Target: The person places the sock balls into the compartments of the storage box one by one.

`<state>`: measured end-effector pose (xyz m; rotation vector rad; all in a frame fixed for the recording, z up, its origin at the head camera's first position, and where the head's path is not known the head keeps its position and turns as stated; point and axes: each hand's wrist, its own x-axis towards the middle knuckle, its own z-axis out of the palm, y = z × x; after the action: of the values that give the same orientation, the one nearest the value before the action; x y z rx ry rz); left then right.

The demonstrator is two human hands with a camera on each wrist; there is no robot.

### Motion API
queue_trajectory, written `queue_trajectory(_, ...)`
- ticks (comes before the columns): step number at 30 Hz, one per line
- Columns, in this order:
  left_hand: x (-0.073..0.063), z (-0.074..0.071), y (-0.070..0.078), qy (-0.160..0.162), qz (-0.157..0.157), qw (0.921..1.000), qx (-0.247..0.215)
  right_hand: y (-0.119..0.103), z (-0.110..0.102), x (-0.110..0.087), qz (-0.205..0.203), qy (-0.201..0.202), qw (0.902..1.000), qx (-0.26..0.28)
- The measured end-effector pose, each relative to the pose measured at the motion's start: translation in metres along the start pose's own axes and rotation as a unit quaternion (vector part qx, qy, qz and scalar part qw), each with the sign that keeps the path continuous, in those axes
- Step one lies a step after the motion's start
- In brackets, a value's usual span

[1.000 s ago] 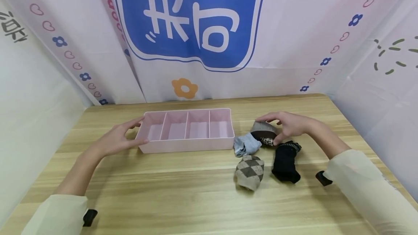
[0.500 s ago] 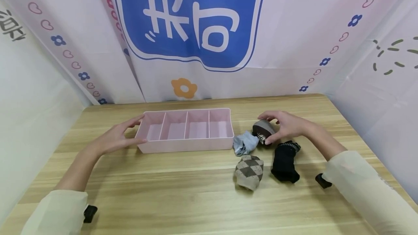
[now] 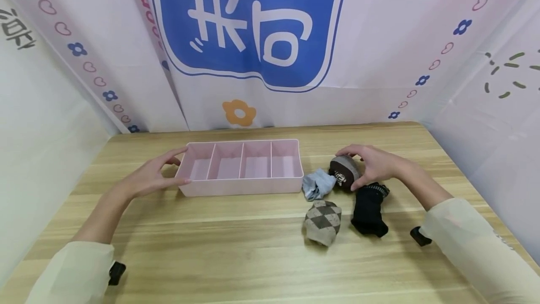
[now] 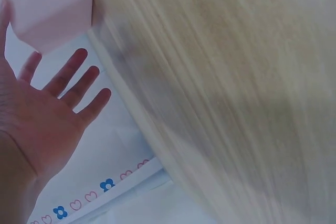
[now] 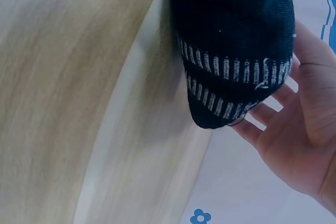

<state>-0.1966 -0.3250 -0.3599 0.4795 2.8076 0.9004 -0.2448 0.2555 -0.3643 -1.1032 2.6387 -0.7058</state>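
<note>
My left hand (image 3: 149,179) spans the left end of a pink box (image 3: 242,186), which has dividers across it. Index fingertip and thumb are right at its two left corners; the left wrist view shows straight, spread fingers. On the right, my right hand (image 3: 377,163) holds a folded brown-and-grey sock (image 3: 342,172) between thumb and fingers. Left of that sock lies a bunched light blue sock (image 3: 318,185). A beige argyle sock (image 3: 323,223) sits nearer the front. Below my right hand is a black sock (image 3: 369,212), whose striped cuff covers part of the hand in the right wrist view.
Everything stands on a wooden table (image 3: 219,257). A printed cloth (image 3: 367,60) hangs behind it, with white cloth along both sides. Small black devices show at each wrist beside pale sleeves (image 3: 69,271).
The brown-and-grey sock has turned in my right hand, so its white print shifted left and its grey part now shows at the upper right. My left hand stays at the box's end.
</note>
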Motion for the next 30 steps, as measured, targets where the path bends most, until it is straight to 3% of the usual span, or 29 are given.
queue_trajectory(18, 0.004, 0.000, -0.004, -0.018, 0.010, 0.9997, -0.016, 0.006, 0.000, -0.002, 0.005, 0.022, 0.9997, -0.008)
queue_trajectory(30, 0.002, 0.003, -0.007, -0.039, -0.007, 0.9977, -0.054, 0.013, -0.005, -0.010, 0.013, 0.069, 0.9958, 0.059)
